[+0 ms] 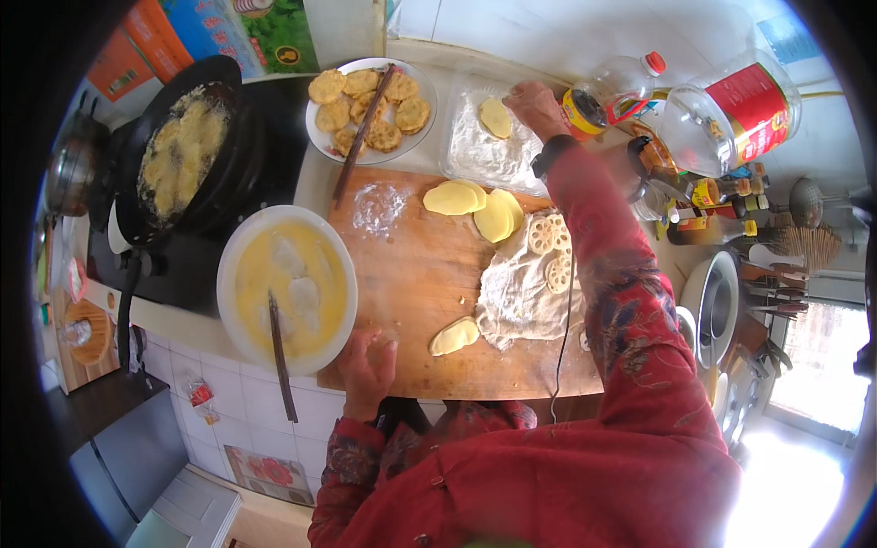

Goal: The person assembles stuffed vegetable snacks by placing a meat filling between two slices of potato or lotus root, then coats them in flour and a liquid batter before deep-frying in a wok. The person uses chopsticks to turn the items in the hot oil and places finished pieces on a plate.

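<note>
My right hand (537,108) is at the right edge of a clear plastic tray (449,151) of white flour, its fingers curled together; what they hold, if anything, is hidden. Beside them a pale yellow slice (495,118) lies on the flour. My left hand (368,371) rests at the near edge of the wooden cutting board (402,301), fingers loosely bent and apart, holding nothing visible. Next to it stands a white bowl (239,340) of yellow batter with chopsticks (280,352) leaning in it. More yellow slices (454,197) lie on the board.
Lotus root slices (544,234) lie on a floury cloth (512,306). A plate (425,137) holds browned fritters, with chopsticks (361,137) across it. At left, food fries in a black pan (224,82). Bottles (630,82) line the right; a thin cable (564,338) crosses the board.
</note>
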Action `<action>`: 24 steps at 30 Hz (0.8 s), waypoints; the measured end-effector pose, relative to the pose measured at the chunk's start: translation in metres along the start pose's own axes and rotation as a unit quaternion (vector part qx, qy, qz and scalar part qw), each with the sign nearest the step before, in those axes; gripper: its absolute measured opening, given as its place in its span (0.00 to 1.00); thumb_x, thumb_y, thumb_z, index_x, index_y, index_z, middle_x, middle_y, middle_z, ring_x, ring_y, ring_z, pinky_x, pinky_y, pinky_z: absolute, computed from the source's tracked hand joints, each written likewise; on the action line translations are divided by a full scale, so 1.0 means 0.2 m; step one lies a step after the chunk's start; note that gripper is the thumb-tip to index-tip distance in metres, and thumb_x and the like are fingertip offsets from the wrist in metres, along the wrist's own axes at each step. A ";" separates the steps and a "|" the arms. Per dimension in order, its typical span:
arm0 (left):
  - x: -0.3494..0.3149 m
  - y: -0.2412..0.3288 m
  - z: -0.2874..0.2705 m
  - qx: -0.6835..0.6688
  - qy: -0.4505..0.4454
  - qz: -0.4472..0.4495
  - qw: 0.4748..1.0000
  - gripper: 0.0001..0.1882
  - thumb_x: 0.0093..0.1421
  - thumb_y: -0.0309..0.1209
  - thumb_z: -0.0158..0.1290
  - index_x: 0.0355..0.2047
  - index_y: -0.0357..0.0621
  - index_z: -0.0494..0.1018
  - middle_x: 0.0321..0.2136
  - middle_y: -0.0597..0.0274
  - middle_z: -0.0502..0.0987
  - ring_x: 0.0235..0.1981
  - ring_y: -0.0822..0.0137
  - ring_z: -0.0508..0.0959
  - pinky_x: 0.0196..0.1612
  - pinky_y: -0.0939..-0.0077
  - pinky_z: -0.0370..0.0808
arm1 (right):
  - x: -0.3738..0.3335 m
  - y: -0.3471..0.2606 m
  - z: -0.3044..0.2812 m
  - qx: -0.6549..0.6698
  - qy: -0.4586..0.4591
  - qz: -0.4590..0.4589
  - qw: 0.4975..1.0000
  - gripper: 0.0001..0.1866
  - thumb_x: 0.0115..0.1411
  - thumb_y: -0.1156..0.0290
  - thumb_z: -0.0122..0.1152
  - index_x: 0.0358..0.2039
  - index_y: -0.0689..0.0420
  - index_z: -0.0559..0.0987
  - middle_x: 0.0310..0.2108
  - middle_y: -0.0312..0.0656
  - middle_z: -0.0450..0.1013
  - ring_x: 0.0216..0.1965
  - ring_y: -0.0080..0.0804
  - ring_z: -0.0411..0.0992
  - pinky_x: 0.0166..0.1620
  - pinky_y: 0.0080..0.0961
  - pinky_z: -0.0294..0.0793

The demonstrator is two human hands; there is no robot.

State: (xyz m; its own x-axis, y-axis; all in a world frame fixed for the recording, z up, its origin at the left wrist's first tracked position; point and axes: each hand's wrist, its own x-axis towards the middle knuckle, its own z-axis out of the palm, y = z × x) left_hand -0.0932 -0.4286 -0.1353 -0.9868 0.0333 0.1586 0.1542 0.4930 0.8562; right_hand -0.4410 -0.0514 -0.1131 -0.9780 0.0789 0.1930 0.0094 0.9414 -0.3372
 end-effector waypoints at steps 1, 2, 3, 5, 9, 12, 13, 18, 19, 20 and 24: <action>0.00 0.00 0.00 0.006 -0.001 0.003 1.000 0.13 0.52 0.29 0.59 0.37 0.39 0.73 0.30 0.54 0.74 0.32 0.57 0.74 0.37 0.65 0.72 | 0.01 -0.01 0.01 -0.007 -0.066 0.027 0.997 0.16 0.49 0.60 0.63 0.34 0.59 0.82 0.33 0.49 0.78 0.39 0.46 0.76 0.45 0.33 0.74; 0.00 0.00 0.00 0.007 -0.001 0.002 1.000 0.13 0.52 0.29 0.60 0.37 0.39 0.73 0.30 0.54 0.74 0.32 0.57 0.74 0.37 0.66 0.72 | 0.01 -0.02 0.03 -0.040 -0.102 0.001 0.994 0.16 0.48 0.60 0.64 0.34 0.59 0.82 0.34 0.50 0.78 0.39 0.46 0.76 0.45 0.33 0.74; 0.00 0.01 0.00 0.005 0.004 0.003 1.000 0.13 0.52 0.29 0.60 0.37 0.40 0.73 0.30 0.54 0.74 0.32 0.57 0.74 0.36 0.66 0.72 | 0.01 -0.03 0.04 -0.080 -0.112 -0.020 0.990 0.17 0.48 0.60 0.64 0.34 0.58 0.82 0.34 0.50 0.78 0.39 0.46 0.76 0.44 0.34 0.74; 0.00 0.01 0.00 0.017 0.001 0.002 1.000 0.13 0.52 0.29 0.60 0.37 0.40 0.73 0.30 0.55 0.74 0.31 0.58 0.74 0.36 0.67 0.73 | 0.01 -0.05 0.05 -0.089 -0.128 -0.028 0.987 0.18 0.47 0.59 0.65 0.34 0.58 0.82 0.34 0.51 0.78 0.39 0.46 0.76 0.44 0.34 0.74; 0.01 0.02 0.00 0.006 0.005 -0.003 1.000 0.13 0.52 0.28 0.60 0.38 0.40 0.73 0.30 0.56 0.75 0.31 0.59 0.75 0.36 0.67 0.73 | -0.02 -0.06 0.05 -0.027 -0.094 0.004 0.995 0.22 0.43 0.57 0.69 0.36 0.58 0.81 0.34 0.51 0.78 0.40 0.46 0.76 0.45 0.34 0.73; 0.01 0.02 0.00 0.013 0.013 0.010 1.000 0.13 0.52 0.28 0.60 0.38 0.40 0.73 0.30 0.56 0.75 0.31 0.59 0.75 0.35 0.67 0.73 | -0.05 -0.06 0.03 -0.008 -0.087 0.049 0.995 0.26 0.40 0.55 0.71 0.37 0.60 0.80 0.34 0.52 0.78 0.40 0.46 0.76 0.45 0.33 0.73; 0.01 0.02 0.00 0.015 0.010 0.010 1.000 0.13 0.52 0.28 0.60 0.38 0.40 0.73 0.30 0.56 0.75 0.31 0.58 0.75 0.35 0.67 0.73 | -0.05 -0.07 0.03 0.013 -0.103 0.061 0.993 0.28 0.39 0.54 0.72 0.37 0.61 0.80 0.33 0.52 0.78 0.39 0.46 0.76 0.45 0.33 0.73; 0.01 0.02 0.00 0.018 0.009 0.013 1.000 0.13 0.52 0.29 0.60 0.37 0.39 0.73 0.30 0.55 0.75 0.30 0.58 0.75 0.35 0.67 0.73 | -0.07 -0.18 0.00 0.036 -0.154 0.065 0.985 0.30 0.39 0.49 0.71 0.35 0.62 0.80 0.33 0.52 0.77 0.37 0.45 0.76 0.42 0.34 0.74; 0.01 0.01 0.00 0.020 0.007 0.014 1.000 0.13 0.52 0.28 0.60 0.37 0.39 0.73 0.30 0.56 0.74 0.31 0.59 0.74 0.36 0.68 0.72 | -0.06 -0.21 -0.01 0.011 -0.158 0.047 0.986 0.30 0.39 0.48 0.72 0.34 0.63 0.80 0.30 0.51 0.77 0.35 0.42 0.77 0.41 0.33 0.74; 0.01 0.01 0.00 0.021 0.003 0.015 1.000 0.13 0.52 0.27 0.59 0.38 0.39 0.72 0.31 0.56 0.73 0.31 0.60 0.73 0.37 0.69 0.72 | -0.06 -0.23 -0.03 0.010 -0.179 0.033 0.983 0.29 0.41 0.48 0.71 0.33 0.63 0.80 0.28 0.50 0.77 0.33 0.41 0.76 0.40 0.33 0.74; 0.00 0.00 0.00 0.005 0.002 0.003 1.000 0.12 0.52 0.26 0.58 0.38 0.39 0.72 0.32 0.57 0.73 0.32 0.62 0.73 0.37 0.70 0.71 | -0.05 -0.26 -0.08 0.068 -0.076 -0.039 0.994 0.24 0.52 0.50 0.57 0.23 0.62 0.81 0.23 0.55 0.75 0.31 0.53 0.75 0.37 0.41 0.75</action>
State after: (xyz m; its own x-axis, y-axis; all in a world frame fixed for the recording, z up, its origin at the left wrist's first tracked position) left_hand -0.0927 -0.4283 -0.1354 -0.9857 0.0328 0.1654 0.1593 0.5022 0.8499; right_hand -0.4278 -0.0961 -0.0826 -0.9950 -0.0516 0.0859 -0.0849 0.8892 -0.4495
